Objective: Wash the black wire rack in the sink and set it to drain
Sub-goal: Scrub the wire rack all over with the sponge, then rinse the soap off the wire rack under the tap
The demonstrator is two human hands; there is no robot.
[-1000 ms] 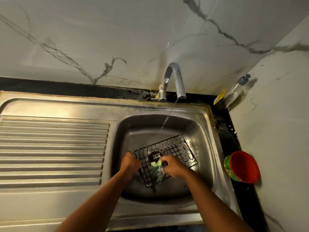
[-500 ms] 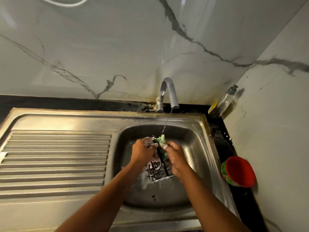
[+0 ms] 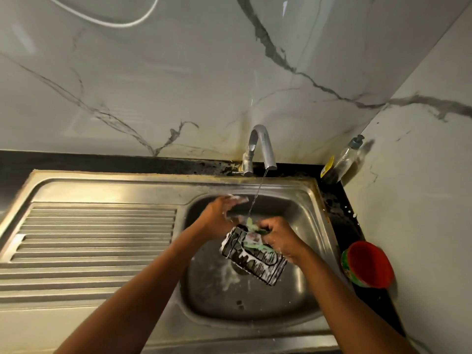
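Note:
The black wire rack (image 3: pixel 255 259), streaked with white suds, hangs tilted above the steel sink basin (image 3: pixel 301 284). My left hand (image 3: pixel 219 213) grips the rack's far upper edge, soapy fingers curled near the water stream. My right hand (image 3: pixel 281 236) presses a green scrub pad (image 3: pixel 251 232) against the rack's top face. A thin stream of water runs from the chrome tap (image 3: pixel 260 149) down between my hands. The ribbed draining board (image 3: pixel 89 241) lies to the left of the basin.
A red cup (image 3: pixel 369 264) with a green outside sits on the black counter right of the sink. A clear dish-soap bottle (image 3: pixel 342 159) leans in the back right corner. Marble walls close off the back and right.
The rack was lifted off the basin floor, then turned from nearly upright to a tilted flat pose. My hands shifted with it; the right one now scrubs the upper face.

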